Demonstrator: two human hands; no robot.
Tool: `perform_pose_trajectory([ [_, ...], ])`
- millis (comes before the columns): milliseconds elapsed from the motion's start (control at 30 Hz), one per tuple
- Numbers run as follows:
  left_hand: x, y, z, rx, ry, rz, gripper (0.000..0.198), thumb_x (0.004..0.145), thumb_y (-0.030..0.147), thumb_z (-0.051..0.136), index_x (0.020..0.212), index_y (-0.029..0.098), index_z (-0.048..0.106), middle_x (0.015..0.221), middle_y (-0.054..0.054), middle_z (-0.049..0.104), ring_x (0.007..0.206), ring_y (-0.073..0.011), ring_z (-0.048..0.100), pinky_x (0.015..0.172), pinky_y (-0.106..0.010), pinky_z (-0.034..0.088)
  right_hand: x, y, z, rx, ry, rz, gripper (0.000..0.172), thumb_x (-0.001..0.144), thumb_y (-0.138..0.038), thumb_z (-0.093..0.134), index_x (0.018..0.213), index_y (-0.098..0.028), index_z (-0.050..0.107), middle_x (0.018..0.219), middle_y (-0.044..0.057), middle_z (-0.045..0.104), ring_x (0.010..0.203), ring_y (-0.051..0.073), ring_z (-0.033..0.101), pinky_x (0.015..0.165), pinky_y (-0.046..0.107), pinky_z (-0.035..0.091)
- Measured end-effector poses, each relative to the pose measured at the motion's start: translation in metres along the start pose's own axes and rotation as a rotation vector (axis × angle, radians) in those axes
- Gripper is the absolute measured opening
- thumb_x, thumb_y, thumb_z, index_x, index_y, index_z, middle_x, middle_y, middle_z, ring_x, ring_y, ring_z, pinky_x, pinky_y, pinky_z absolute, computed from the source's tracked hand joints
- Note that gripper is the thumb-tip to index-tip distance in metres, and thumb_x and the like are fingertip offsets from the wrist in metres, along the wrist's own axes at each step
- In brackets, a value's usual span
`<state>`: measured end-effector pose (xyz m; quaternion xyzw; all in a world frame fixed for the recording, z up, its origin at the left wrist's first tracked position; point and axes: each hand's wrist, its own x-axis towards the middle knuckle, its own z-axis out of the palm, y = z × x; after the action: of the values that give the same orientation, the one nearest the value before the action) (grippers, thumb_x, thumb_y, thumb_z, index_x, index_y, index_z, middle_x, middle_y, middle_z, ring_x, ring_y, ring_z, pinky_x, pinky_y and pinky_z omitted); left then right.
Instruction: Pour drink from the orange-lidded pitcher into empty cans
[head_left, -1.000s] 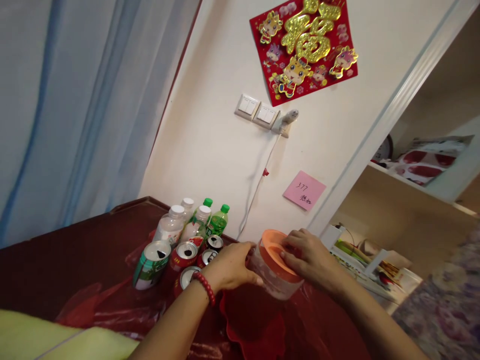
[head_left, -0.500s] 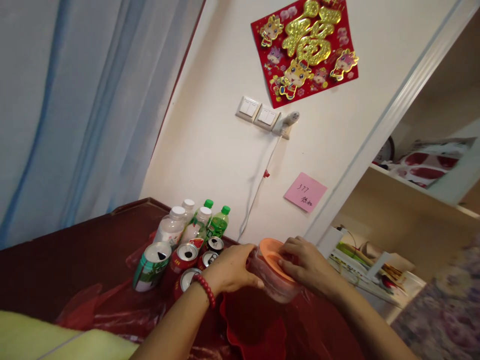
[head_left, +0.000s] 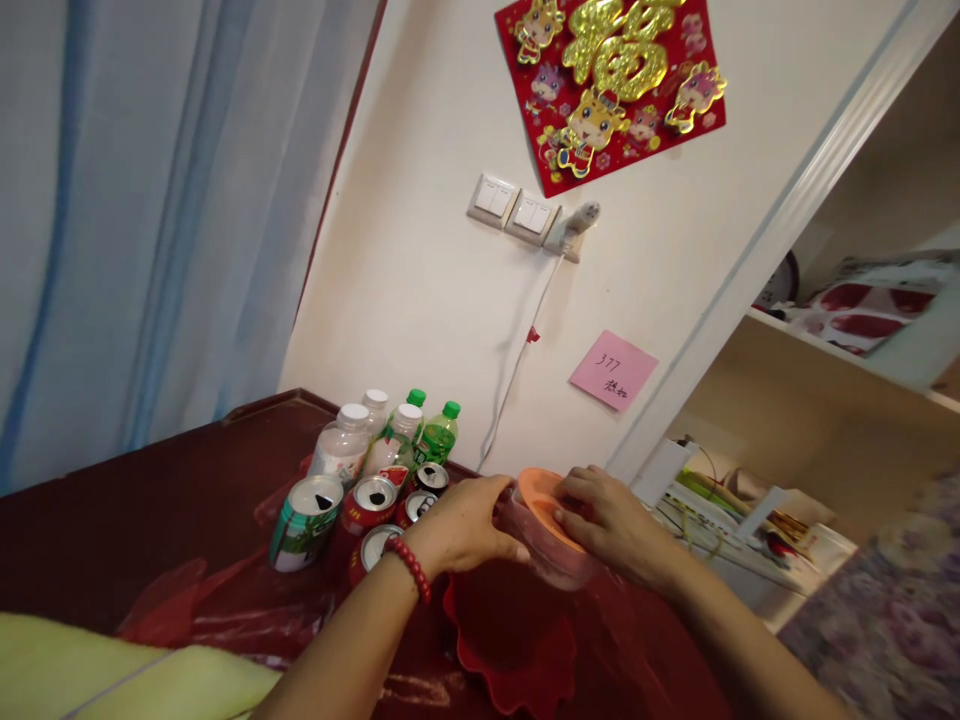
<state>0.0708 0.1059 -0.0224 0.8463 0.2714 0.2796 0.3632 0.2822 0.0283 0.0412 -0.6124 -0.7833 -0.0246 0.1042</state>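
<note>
A clear plastic container (head_left: pixel 562 568) with an orange lid (head_left: pixel 537 488) is tilted between my hands. My left hand (head_left: pixel 471 525), with a red bead bracelet at the wrist, grips the container's left side between thumb and fingers. On the right, my right hand (head_left: pixel 619 520) is closed over the lid and its rim, with fingertips on the orange top. Just below them is a red wavy-edged dish (head_left: pixel 517 670). Close to my left wrist stand several opened drink cans, among them a green can (head_left: pixel 306 525) and a red can (head_left: pixel 370 505).
Behind the cans are plastic bottles with white caps (head_left: pixel 341 445) and green caps (head_left: pixel 439 435). Red plastic film (head_left: pixel 217 610) covers part of the dark table (head_left: pixel 97 530). Yellow cloth (head_left: pixel 127 665) lies front left. A white cable (head_left: pixel 517 365) hangs along the wall; shelves (head_left: pixel 847 375) stand right.
The camera view has shifted slightly, so the wall items appear a little higher. Both hands keep their hold on the lidded container, with little visible movement.
</note>
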Motion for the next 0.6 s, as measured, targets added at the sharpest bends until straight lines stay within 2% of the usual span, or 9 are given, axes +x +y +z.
perform_pose_trajectory([
  [167, 0.001, -0.001, -0.001, -0.006, 0.007, -0.001, 0.063, 0.066, 0.034, 0.084, 0.125, 0.019, 0.066, 0.119, -0.012, 0.074, 0.101, -0.0312, 0.067, 0.084, -0.038, 0.052, -0.001, -0.001, 0.004, 0.011, 0.034, 0.025, 0.010, 0.089, -0.019, 0.058, 0.079, -0.020, 0.060, 0.086, 0.004, 0.058, 0.085, 0.022, 0.047, 0.074, 0.034, 0.030],
  [367, 0.001, -0.003, -0.004, -0.172, -0.035, 0.062, 0.058, 0.067, 0.024, 0.077, 0.124, 0.020, 0.066, 0.123, -0.008, 0.074, 0.105, -0.0282, 0.069, 0.090, -0.036, 0.053, -0.004, -0.011, 0.006, 0.116, 0.149, 0.057, 0.015, 0.088, -0.022, 0.062, 0.073, -0.020, 0.062, 0.083, 0.005, 0.060, 0.084, 0.022, 0.050, 0.073, 0.034, 0.031],
  [433, 0.002, -0.003, -0.005, -0.203, -0.053, 0.085, 0.064, 0.067, 0.022, 0.075, 0.130, 0.020, 0.063, 0.127, -0.008, 0.073, 0.107, -0.0278, 0.069, 0.092, -0.037, 0.054, -0.007, -0.010, 0.007, 0.199, 0.211, 0.058, 0.013, 0.091, -0.029, 0.061, 0.083, -0.022, 0.069, 0.089, 0.005, 0.064, 0.088, 0.022, 0.054, 0.078, 0.034, 0.036],
  [467, 0.003, -0.004, -0.005, -0.211, -0.063, 0.092, 0.067, 0.068, 0.022, 0.074, 0.133, 0.020, 0.062, 0.129, -0.009, 0.072, 0.108, -0.0278, 0.069, 0.093, -0.037, 0.054, -0.009, -0.008, 0.006, 0.247, 0.252, 0.061, 0.018, 0.093, -0.034, 0.058, 0.094, -0.023, 0.072, 0.094, 0.005, 0.066, 0.092, 0.022, 0.056, 0.081, 0.034, 0.039],
  [533, 0.005, -0.005, -0.005, -0.216, -0.078, 0.092, 0.070, 0.068, 0.023, 0.074, 0.137, 0.019, 0.059, 0.134, -0.010, 0.070, 0.110, -0.0285, 0.069, 0.094, -0.038, 0.055, -0.015, 0.002, 0.007, 0.338, 0.355, 0.088, 0.035, 0.097, -0.045, 0.050, 0.114, -0.023, 0.070, 0.109, 0.007, 0.067, 0.102, 0.022, 0.060, 0.088, 0.034, 0.043],
  [600, 0.008, -0.007, -0.005, -0.215, -0.084, 0.086, 0.074, 0.068, 0.026, 0.076, 0.139, 0.018, 0.057, 0.137, -0.013, 0.068, 0.114, -0.0303, 0.068, 0.098, -0.040, 0.054, -0.022, 0.017, 0.009, 0.408, 0.472, 0.157, 0.047, 0.098, -0.053, 0.043, 0.122, -0.020, 0.066, 0.120, 0.010, 0.066, 0.112, 0.024, 0.059, 0.093, 0.035, 0.045],
])
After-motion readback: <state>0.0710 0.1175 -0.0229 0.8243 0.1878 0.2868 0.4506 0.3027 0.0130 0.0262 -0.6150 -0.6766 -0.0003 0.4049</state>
